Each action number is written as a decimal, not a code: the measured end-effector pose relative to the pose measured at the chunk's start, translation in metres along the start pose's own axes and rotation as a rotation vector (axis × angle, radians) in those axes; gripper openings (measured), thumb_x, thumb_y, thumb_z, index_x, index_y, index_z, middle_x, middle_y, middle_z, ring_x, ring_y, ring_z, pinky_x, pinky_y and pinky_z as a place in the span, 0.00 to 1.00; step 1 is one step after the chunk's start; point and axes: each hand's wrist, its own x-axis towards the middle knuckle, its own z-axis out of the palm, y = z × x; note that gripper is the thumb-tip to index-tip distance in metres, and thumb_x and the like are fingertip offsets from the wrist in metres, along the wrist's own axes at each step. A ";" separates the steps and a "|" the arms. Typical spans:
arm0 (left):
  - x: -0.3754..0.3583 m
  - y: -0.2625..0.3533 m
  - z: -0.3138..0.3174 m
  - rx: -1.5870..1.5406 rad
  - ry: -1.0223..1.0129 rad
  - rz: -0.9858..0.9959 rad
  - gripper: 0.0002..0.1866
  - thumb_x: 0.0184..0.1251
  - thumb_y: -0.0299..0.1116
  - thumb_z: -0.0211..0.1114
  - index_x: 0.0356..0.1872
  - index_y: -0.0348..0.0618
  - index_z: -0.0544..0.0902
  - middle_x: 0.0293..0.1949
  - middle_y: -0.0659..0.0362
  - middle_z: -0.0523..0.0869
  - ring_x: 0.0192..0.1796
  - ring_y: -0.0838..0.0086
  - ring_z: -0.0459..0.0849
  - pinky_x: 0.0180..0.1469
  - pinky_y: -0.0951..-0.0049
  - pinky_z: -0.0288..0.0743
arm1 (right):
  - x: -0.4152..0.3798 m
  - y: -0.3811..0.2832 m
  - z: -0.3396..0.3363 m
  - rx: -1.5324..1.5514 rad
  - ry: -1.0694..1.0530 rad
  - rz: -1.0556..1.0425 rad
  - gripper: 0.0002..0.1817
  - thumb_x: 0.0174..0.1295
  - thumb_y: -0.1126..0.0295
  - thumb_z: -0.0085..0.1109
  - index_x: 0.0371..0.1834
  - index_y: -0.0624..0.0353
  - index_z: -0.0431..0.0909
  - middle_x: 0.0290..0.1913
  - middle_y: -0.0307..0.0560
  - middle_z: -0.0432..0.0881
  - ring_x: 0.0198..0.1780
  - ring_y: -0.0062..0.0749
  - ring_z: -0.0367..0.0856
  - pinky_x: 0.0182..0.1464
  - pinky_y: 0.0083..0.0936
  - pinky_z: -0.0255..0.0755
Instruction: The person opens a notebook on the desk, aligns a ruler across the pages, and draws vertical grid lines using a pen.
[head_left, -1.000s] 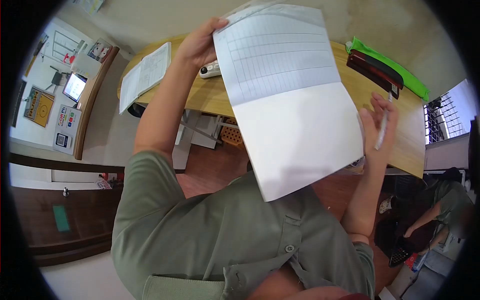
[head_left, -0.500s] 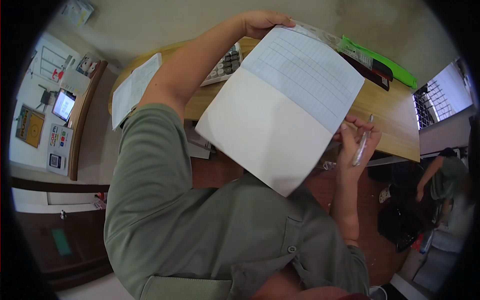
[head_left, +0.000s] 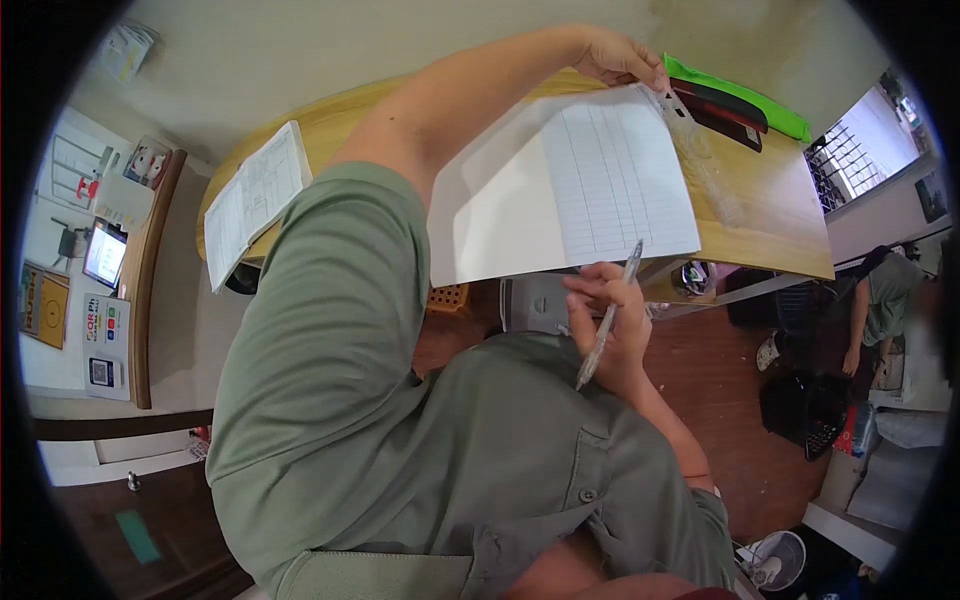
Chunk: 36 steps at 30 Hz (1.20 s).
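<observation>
An open notebook [head_left: 500, 190] lies at the table's front edge, one page blank and the other a ruled sheet [head_left: 610, 180]. At its far right corner, my left hand [head_left: 620, 60] is closed with its fingertips on the end of a clear plastic ruler [head_left: 705, 165]. The ruler slants along the notebook's right side on the table. Below the front edge of the page, my right hand [head_left: 615, 325] holds a clear pen [head_left: 605, 335], slanted between its fingers, its upper end over the page.
On the wooden table [head_left: 770, 235] lie a dark red stapler-like object [head_left: 715, 112], a green pouch [head_left: 790, 118] and printed papers [head_left: 258, 195] at the left. A person [head_left: 885, 310] and a black basket [head_left: 800, 410] are at the right. An orange crate [head_left: 447, 297] stands under the table.
The notebook has been lowered onto the table and turned. My left hand has moved right with the ruler. My right hand with the pen has moved left and slightly down. The calculator is now hidden.
</observation>
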 end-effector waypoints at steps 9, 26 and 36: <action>-0.143 0.056 0.007 -0.067 0.789 0.202 0.12 0.71 0.32 0.62 0.52 0.39 0.80 0.28 0.62 0.80 0.24 0.77 0.74 0.25 0.75 0.69 | 0.005 -0.009 -0.063 -0.028 0.254 0.085 0.16 0.67 0.83 0.60 0.53 0.63 0.65 0.53 0.62 0.78 0.44 0.39 0.88 0.48 0.31 0.84; -0.195 0.026 0.288 -0.761 0.683 0.065 0.29 0.75 0.25 0.59 0.75 0.35 0.66 0.62 0.49 0.82 0.53 0.70 0.85 0.53 0.74 0.81 | 0.083 0.028 -0.135 0.005 0.299 0.226 0.14 0.71 0.80 0.56 0.55 0.62 0.65 0.52 0.61 0.80 0.47 0.39 0.86 0.50 0.28 0.81; -0.150 0.005 0.264 0.821 0.979 0.037 0.31 0.62 0.39 0.73 0.66 0.43 0.76 0.68 0.49 0.76 0.71 0.50 0.71 0.70 0.46 0.64 | 0.101 0.037 -0.124 -0.208 -0.036 0.149 0.19 0.59 0.79 0.70 0.51 0.61 0.74 0.57 0.53 0.83 0.53 0.31 0.77 0.59 0.30 0.71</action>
